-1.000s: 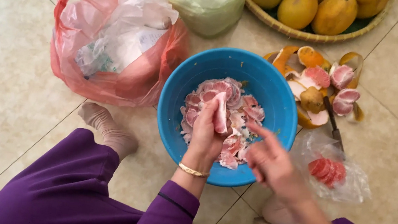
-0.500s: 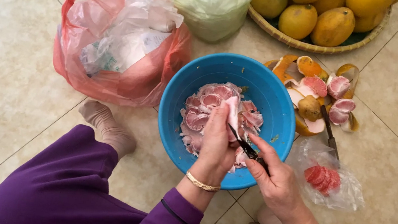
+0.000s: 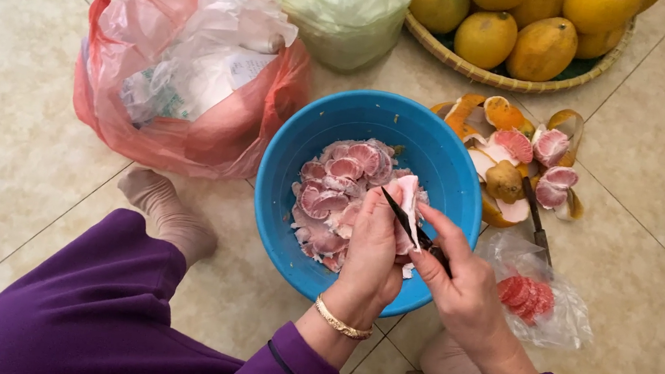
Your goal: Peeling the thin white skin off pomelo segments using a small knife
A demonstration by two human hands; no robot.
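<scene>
Over the blue bowl (image 3: 317, 139), my left hand (image 3: 371, 255) holds a pink fruit segment (image 3: 407, 209) with a white membrane. My right hand (image 3: 464, 288) grips a small dark knife (image 3: 404, 220), and its blade lies against that segment. The bowl holds several peeled pink segments (image 3: 341, 188). Both arms wear purple sleeves, and a gold bracelet sits on the left wrist.
A red plastic bag (image 3: 186, 68) of white scraps lies left of the bowl. Orange peel and pink pieces (image 3: 521, 164) are piled to the right, with a second knife (image 3: 537, 225). A clear bag (image 3: 534, 301) holds pink pulp. A basket (image 3: 529, 33) of yellow fruit stands behind. My foot (image 3: 165, 209) rests on the tiles.
My right hand has come up to the segment with the knife, and the blade now lies against it. The left hand has stayed over the bowl with the segment.
</scene>
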